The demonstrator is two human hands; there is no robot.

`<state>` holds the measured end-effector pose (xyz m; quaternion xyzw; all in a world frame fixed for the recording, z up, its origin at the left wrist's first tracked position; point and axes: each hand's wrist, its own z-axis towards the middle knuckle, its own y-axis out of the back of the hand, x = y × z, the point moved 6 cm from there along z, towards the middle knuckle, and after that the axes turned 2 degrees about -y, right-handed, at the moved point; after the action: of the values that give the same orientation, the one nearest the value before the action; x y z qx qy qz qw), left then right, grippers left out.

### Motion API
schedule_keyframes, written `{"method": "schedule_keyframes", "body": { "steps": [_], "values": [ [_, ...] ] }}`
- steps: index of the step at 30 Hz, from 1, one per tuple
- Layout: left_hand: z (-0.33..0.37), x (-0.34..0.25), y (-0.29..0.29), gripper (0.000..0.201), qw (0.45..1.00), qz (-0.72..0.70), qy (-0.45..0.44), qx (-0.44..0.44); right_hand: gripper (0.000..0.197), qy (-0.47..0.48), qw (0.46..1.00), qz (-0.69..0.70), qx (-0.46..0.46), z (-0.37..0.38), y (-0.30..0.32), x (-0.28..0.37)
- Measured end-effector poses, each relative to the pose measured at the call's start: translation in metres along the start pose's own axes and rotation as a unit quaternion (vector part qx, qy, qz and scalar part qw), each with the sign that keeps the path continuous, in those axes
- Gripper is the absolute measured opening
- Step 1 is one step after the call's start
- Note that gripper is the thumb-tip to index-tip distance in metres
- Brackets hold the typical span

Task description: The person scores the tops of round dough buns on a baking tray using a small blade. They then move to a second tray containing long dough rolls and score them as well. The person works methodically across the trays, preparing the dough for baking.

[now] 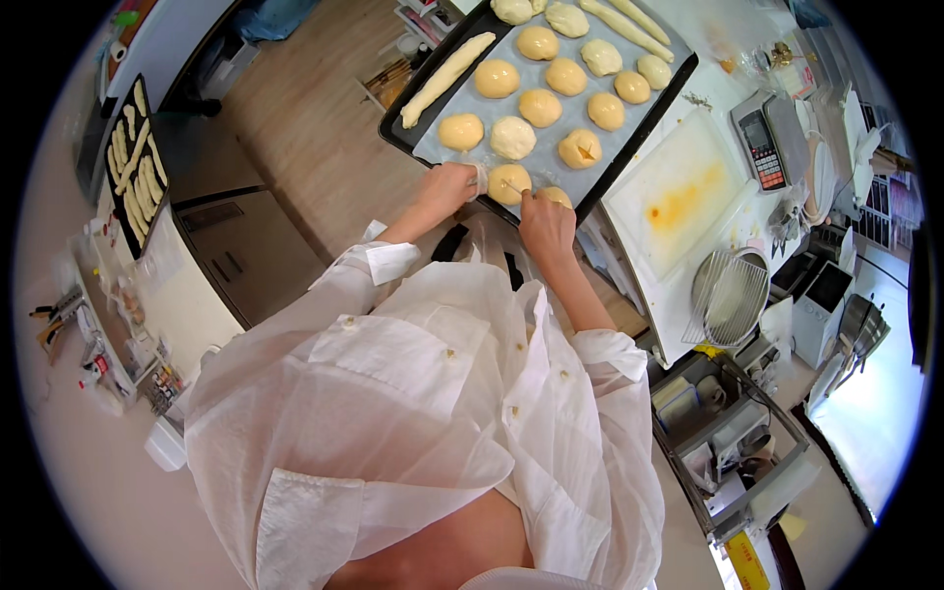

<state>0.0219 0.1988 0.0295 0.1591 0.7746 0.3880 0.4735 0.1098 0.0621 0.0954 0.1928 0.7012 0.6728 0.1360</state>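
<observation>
A dark baking tray (393,135) lined with pale paper holds several round, glossy dough balls and some long dough strips. At its near edge my left hand (448,189) is closed on the rim, with a bit of clear plastic by its fingertips. Just right of it, my right hand (547,222) pinches a thin tool (517,189), its tip against the top of a front dough ball (505,196). The tool's kind is too small to make out. Another dough ball (580,148) has an opened cut on top. My right hand partly covers the corner dough ball (556,197).
Right of the tray lie a white board (678,192) with orange stains, a digital scale (765,147) and a wire rack (726,300). A second dark tray (135,231) of dough strips rests on the left counter. Wooden floor (295,118) shows beyond.
</observation>
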Motion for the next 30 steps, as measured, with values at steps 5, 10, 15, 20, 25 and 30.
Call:
{"method": "schedule_keyframes", "body": {
  "steps": [5,10,15,20,25,30],
  "values": [
    [0.007,-0.014,-0.01,0.019,1.0,0.01,-0.007,0.002,0.004,0.016,1.0,-0.006,0.007,-0.001,0.0,-0.002],
    [0.009,-0.01,-0.023,0.022,0.999,0.038,-0.013,-0.01,0.011,-0.002,0.999,-0.006,0.039,-0.021,-0.006,-0.025],
    [0.011,-0.011,-0.021,0.012,0.998,0.045,-0.027,-0.02,0.02,-0.068,0.996,0.019,0.052,-0.045,-0.012,-0.048],
    [0.013,-0.01,-0.02,0.013,0.999,0.046,-0.025,-0.003,0.018,-0.18,0.974,0.134,0.036,-0.04,-0.006,-0.029],
    [0.014,-0.01,-0.021,0.015,0.997,0.056,-0.048,0.008,0.011,-0.271,0.94,0.203,0.047,-0.025,-0.007,-0.013],
    [0.012,-0.014,-0.02,0.014,0.994,0.066,-0.086,-0.001,0.013,-0.319,0.921,0.209,0.078,-0.029,-0.013,0.002]
  ]
}}
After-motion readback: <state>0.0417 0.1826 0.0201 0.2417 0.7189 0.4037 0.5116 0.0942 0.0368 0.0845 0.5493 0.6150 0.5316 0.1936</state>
